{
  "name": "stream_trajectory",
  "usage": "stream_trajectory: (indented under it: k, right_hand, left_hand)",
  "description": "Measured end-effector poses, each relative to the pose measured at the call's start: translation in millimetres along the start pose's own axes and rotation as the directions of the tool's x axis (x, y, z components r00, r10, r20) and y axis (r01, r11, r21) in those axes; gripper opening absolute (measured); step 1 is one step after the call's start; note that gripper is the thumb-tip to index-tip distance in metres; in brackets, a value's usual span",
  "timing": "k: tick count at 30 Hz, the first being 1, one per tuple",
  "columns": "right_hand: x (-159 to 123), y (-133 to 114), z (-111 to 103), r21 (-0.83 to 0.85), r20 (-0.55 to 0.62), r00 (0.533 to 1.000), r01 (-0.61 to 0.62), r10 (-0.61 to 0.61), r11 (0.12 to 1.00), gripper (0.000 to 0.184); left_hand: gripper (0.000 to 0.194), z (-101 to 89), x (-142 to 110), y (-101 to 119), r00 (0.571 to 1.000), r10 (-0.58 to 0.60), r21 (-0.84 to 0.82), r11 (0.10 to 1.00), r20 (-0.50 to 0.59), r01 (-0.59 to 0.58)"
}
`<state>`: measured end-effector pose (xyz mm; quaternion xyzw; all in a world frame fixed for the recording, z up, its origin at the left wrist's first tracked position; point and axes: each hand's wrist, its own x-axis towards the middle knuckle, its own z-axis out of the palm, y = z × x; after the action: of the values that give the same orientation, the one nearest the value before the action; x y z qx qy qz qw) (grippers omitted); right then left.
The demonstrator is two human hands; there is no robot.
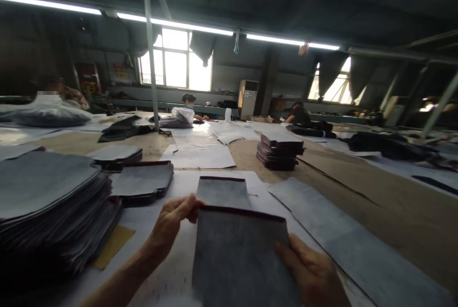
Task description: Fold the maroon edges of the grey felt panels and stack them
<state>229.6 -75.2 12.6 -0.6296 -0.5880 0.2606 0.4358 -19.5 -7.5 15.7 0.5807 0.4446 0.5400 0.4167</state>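
Observation:
A grey fabric panel (243,254) with a dark red band along its top edge is held up in front of me. My left hand (175,216) pinches its upper left corner, fingers closed. On the right side, my right hand (311,266) grips the panel's edge with the thumb on its face. Just beyond lies a similar smaller-looking grey panel (222,191) on the white sheet (255,180), partly hidden by the held one. To the left of my left hand sits a low stack of red-edged grey panels (141,180).
A tall pile of grey panels (46,188) stands at the near left, with a yellowish piece (113,246) beside it. Farther off is a dark red-edged stack (279,152). A long grey strip (343,230) lies right. A metal post (150,49) rises from the table; co-workers sit beyond.

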Motion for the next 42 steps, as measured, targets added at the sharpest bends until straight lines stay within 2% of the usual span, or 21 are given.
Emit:
stream_trajectory:
  k: [2, 5, 7, 10, 14, 20, 26, 31, 34, 36, 39, 42]
  right_hand:
    - [32, -13, 9, -0.044, -0.006, 1.0, 0.03, -0.031, 0.999, 0.033]
    - [85, -23, 27, -0.094, 0.009, 0.999, 0.05, -0.05, 0.994, 0.025]
    - [113, -23, 40, -0.145, 0.03, 0.999, 0.047, -0.043, 0.988, 0.024]
    - [136, -14, 54, -0.251, 0.079, 0.997, 0.031, -0.012, 0.968, 0.027]
    - [141, -4, 59, -0.405, 0.102, 0.994, 0.008, 0.037, 0.914, 0.025]
    - [137, -10, 61, -0.59, 0.065, 0.997, 0.008, 0.038, 0.808, 0.023]
    - [128, -19, 69, -0.678, 0.021, 1.0, 0.017, -0.003, 0.735, 0.024]
    - [120, -17, 72, -0.709, -0.073, 0.996, -0.019, -0.046, 0.705, 0.033]
    - [114, -16, 60, -0.725, -0.095, 0.993, -0.017, -0.076, 0.688, 0.035]
    - [104, -13, 44, -0.739, -0.056, 0.993, 0.03, -0.105, 0.673, 0.032]
    - [78, 2, 5, -0.765, 0.013, 0.992, 0.091, -0.125, 0.637, 0.024]
    - [43, 24, -42, -0.8, 0.0, 0.992, 0.077, -0.129, 0.594, 0.018]
  left_hand:
    - [0.061, -6.4, 8, -5, 0.991, -0.017, -0.057, 0.998, -0.135, 0.009]
    - [0.062, -12.8, 17, -16, 0.953, -0.064, -0.061, 0.997, -0.297, 0.048]
    - [0.056, -13.4, 19, -25, 0.932, -0.098, -0.022, 0.995, -0.349, 0.096]
    - [0.046, -8.4, 17, -35, 0.931, -0.121, 0.063, 0.986, -0.343, 0.152]
    - [0.035, 2.7, 12, -34, 0.955, -0.078, 0.195, 0.971, -0.285, 0.137]
    - [0.041, 11.8, 11, -29, 0.971, 0.0, 0.384, 0.918, -0.237, 0.094]
    - [0.033, 14.3, 11, -33, 0.986, 0.032, 0.528, 0.847, -0.166, 0.061]
    - [0.037, 11.0, 10, -34, 0.992, 0.017, 0.607, 0.792, -0.129, 0.065]
    - [0.046, 7.6, 11, -34, 0.991, 0.03, 0.633, 0.772, -0.134, 0.062]
    - [0.05, 5.8, 10, -33, 0.988, 0.057, 0.648, 0.76, -0.144, 0.051]
    - [0.052, 6.1, 6, -32, 0.982, 0.09, 0.674, 0.737, -0.165, 0.045]
    - [0.048, 9.8, 1, -30, 0.972, 0.178, 0.731, 0.683, -0.151, -0.011]
